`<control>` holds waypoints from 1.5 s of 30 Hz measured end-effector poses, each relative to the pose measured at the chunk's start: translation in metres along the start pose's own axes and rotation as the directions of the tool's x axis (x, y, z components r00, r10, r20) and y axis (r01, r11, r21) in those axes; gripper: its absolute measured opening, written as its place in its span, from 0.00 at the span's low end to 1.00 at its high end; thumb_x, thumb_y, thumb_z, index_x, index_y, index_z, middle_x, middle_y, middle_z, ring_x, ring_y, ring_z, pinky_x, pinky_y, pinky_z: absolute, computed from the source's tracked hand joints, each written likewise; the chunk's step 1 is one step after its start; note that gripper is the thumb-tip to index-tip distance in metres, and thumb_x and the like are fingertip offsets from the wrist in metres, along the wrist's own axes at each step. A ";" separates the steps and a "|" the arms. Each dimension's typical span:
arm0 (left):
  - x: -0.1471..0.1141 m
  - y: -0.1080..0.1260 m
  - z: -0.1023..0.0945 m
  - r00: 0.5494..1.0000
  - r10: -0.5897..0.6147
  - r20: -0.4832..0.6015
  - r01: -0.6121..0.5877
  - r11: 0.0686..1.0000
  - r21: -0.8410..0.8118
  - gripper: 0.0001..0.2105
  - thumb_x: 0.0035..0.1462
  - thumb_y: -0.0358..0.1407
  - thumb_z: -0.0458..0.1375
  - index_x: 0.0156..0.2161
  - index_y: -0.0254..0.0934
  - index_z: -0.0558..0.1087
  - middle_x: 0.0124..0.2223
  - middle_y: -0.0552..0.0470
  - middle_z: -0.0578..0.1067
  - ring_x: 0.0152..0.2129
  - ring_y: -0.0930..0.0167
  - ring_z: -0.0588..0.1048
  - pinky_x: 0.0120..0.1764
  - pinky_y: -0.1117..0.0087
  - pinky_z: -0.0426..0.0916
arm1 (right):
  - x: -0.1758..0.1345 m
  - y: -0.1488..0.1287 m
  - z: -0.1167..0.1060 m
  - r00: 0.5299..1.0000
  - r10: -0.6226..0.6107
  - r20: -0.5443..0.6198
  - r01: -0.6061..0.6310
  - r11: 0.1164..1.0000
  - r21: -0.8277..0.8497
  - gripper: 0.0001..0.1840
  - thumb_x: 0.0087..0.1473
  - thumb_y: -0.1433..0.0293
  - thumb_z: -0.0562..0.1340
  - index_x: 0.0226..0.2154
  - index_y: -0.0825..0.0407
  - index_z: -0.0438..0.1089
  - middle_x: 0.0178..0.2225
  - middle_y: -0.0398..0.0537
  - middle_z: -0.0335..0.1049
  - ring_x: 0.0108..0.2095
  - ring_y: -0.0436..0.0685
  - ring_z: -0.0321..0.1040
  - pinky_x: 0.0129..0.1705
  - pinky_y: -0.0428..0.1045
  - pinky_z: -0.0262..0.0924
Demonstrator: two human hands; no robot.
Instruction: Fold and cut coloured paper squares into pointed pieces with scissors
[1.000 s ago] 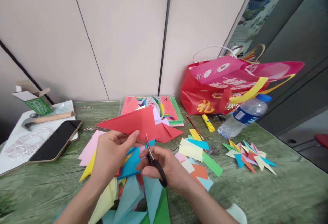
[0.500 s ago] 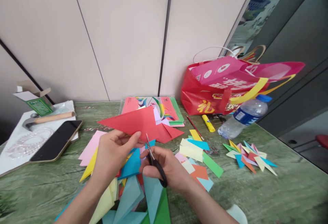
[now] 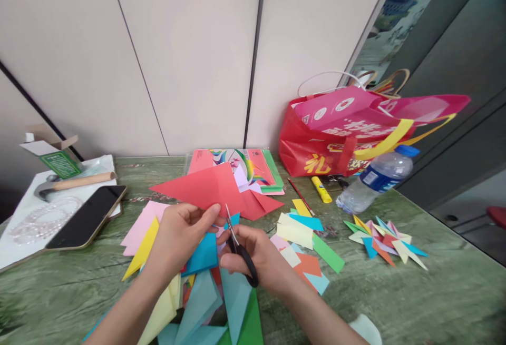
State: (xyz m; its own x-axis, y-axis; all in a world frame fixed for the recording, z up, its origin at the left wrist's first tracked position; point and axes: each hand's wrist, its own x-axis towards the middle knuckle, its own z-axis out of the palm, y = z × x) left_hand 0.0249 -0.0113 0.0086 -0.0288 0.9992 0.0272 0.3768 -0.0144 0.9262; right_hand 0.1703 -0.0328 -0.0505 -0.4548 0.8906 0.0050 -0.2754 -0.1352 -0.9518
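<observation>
My left hand (image 3: 176,232) pinches the lower edge of a red folded sheet of paper (image 3: 205,187), whose long point reaches left. My right hand (image 3: 259,253) grips a pair of scissors (image 3: 248,265) with black handles, their blades pointing up beside the paper's lower right edge. From this angle I cannot tell whether the blades touch the paper. Another red folded piece (image 3: 261,205) lies just behind, to the right. Below both hands is a heap of folded paper, including light blue pieces (image 3: 201,300) and a yellow one (image 3: 143,250).
Cut paper scraps (image 3: 295,233), a glue stick (image 3: 321,189) and a red pencil (image 3: 301,196) lie right of my hands. Farther right are a folded paper star (image 3: 385,239), a water bottle (image 3: 375,181) and a red bag (image 3: 316,139). At left lie a phone (image 3: 89,217) and a hammer (image 3: 83,180).
My left hand has shifted very slightly to the right along the paper's lower edge, and the red sheet has tilted a little. The scissors are nearly still.
</observation>
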 end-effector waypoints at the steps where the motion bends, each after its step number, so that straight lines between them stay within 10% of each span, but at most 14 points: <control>1: 0.000 0.000 0.000 1.000 0.003 -0.002 -0.003 1.000 0.001 0.12 0.47 0.39 0.60 0.18 0.36 0.74 0.22 0.49 0.80 0.21 0.66 0.79 0.25 0.73 0.71 | 0.000 0.000 0.000 1.000 -0.004 -0.005 0.004 1.000 -0.013 0.19 0.40 0.60 0.69 0.31 0.54 0.66 0.23 0.39 0.61 0.23 0.47 0.56 0.24 0.44 0.51; 45: 0.001 -0.002 0.000 0.999 0.039 -0.021 -0.040 0.999 -0.026 0.11 0.48 0.38 0.61 0.20 0.35 0.76 0.23 0.50 0.80 0.19 0.68 0.78 0.24 0.75 0.72 | 0.001 0.000 0.000 1.000 0.024 -0.009 -0.024 1.000 -0.010 0.23 0.33 0.58 0.72 0.29 0.53 0.66 0.21 0.37 0.60 0.22 0.47 0.56 0.24 0.44 0.51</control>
State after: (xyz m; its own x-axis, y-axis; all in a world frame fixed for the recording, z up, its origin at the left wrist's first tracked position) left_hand 0.0236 -0.0106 0.0065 -0.0338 0.9969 0.0716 0.3534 -0.0551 0.9339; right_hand 0.1702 -0.0318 -0.0503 -0.4537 0.8909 -0.0204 -0.2563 -0.1523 -0.9545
